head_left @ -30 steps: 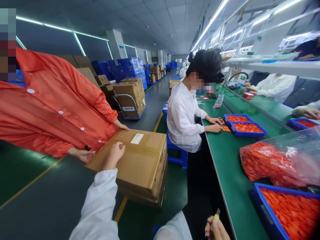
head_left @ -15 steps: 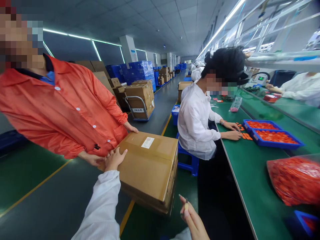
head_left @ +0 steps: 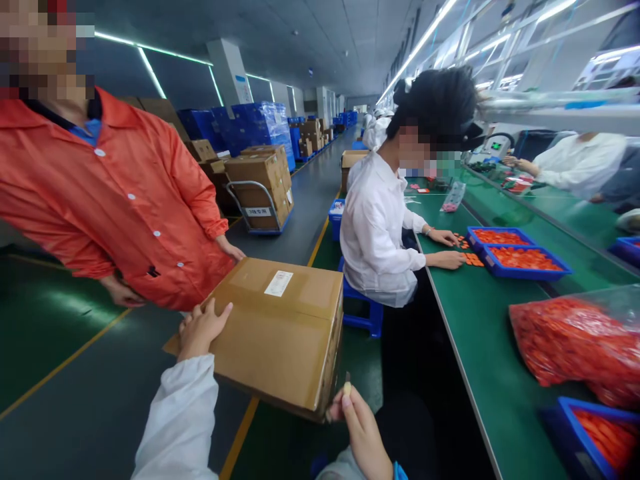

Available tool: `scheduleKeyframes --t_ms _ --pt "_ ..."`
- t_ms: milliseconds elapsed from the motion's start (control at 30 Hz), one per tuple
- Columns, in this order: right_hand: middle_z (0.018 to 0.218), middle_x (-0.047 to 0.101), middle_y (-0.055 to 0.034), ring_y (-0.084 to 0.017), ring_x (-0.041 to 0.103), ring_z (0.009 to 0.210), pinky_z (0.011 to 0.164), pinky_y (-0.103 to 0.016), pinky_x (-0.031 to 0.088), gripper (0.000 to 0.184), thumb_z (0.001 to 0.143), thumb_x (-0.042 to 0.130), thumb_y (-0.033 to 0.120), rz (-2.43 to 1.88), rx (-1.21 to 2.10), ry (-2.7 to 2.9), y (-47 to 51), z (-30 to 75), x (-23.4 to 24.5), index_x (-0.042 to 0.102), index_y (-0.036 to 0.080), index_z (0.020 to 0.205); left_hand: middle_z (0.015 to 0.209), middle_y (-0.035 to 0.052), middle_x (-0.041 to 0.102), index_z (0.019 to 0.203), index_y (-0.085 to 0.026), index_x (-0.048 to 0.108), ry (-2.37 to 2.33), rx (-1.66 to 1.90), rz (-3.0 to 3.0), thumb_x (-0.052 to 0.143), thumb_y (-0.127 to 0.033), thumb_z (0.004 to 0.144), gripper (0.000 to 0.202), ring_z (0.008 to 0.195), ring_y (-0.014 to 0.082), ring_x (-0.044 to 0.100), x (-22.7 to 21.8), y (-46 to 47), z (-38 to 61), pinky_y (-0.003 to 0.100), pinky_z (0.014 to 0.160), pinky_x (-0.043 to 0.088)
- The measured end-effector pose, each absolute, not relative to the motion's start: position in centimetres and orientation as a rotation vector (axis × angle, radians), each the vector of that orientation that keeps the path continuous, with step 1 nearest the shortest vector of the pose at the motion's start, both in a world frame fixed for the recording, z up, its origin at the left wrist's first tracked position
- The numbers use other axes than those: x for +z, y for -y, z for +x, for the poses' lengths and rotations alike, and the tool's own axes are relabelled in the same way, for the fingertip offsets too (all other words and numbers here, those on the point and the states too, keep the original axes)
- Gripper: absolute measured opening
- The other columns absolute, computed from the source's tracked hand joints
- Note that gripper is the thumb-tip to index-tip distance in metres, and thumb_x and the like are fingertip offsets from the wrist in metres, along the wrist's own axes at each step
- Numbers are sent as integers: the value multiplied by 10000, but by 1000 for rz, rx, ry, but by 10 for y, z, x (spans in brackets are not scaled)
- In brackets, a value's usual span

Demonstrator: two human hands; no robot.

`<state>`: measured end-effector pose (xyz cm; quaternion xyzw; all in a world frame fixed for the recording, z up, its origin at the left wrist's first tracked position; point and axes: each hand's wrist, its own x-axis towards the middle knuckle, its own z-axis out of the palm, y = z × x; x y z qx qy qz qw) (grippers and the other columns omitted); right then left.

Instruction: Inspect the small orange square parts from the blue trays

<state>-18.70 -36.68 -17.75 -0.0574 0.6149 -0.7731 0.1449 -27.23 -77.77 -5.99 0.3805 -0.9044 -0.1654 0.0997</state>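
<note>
A taped cardboard box point(head_left: 280, 333) with a white label point(head_left: 279, 283) on top is in front of me. My left hand point(head_left: 203, 328) grips its left edge, fingers curled over and thumb on the top face. By the box's near right corner, my right hand point(head_left: 361, 427) is closed in a pinch on a thin dark strip point(head_left: 348, 377) that looks like a small blade. A pale yellowish patch shows at the pinching fingertip. A person in an orange jacket point(head_left: 145, 207) has one hand point(head_left: 231, 248) at the box's far left corner; the other hand point(head_left: 123, 293) is off the box.
At my right, a green workbench point(head_left: 480, 333) carries blue trays point(head_left: 525, 270) of orange pieces and a clear bag point(head_left: 570, 340) of red-orange pieces. A person in white point(head_left: 375, 227) sits there on a blue stool point(head_left: 367, 313). A loaded cart point(head_left: 260, 190) stands in the aisle behind.
The co-worker's nearer hand has come away from the box beside my left hand. My right hand has moved in against the box's near right corner. My left hand stays on the edge.
</note>
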Motion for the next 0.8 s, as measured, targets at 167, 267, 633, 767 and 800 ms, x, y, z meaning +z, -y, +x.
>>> scheduleKeyframes --t_ms 167,267,633,767,800 --pt "643 500 31 -145 460 582 578 -286 414 542 897 638 736 39 -2423 -1508 348 -196 -160 695 207 1003 1351 166 655 1179 -196 739 2782 -988 420 565 -472 991 377 1347 344 543 -73 628 -255 553 1209 369" --pt "602 386 69 -118 346 509 544 -283 373 534 899 606 752 79 -2500 -1259 340 -191 -146 662 225 964 1281 110 735 1109 -289 809 2839 -1385 -108 597 -474 963 318 1258 306 634 -83 519 -226 466 1163 459" --pt "416 223 120 -75 198 365 458 -271 259 652 860 585 819 2 -2593 -1015 307 -172 -124 350 265 607 1074 124 798 1183 -163 784 2678 -2239 -522 483 -673 1006 619 956 248 756 -79 417 -204 307 837 599" --pt "460 340 93 -93 292 404 452 -267 257 640 853 545 856 -22 -2600 -1221 303 -179 -125 458 251 664 1159 140 775 1155 -179 769 2654 -2146 -493 491 -695 991 608 1047 277 728 -84 415 -202 340 902 586" --pt "485 386 80 -99 330 426 465 -267 275 641 863 530 858 -45 -2584 -1289 302 -181 -126 503 239 696 1125 142 776 1126 -177 765 2647 -2089 -482 471 -703 995 617 1008 273 729 -83 419 -205 347 884 589"
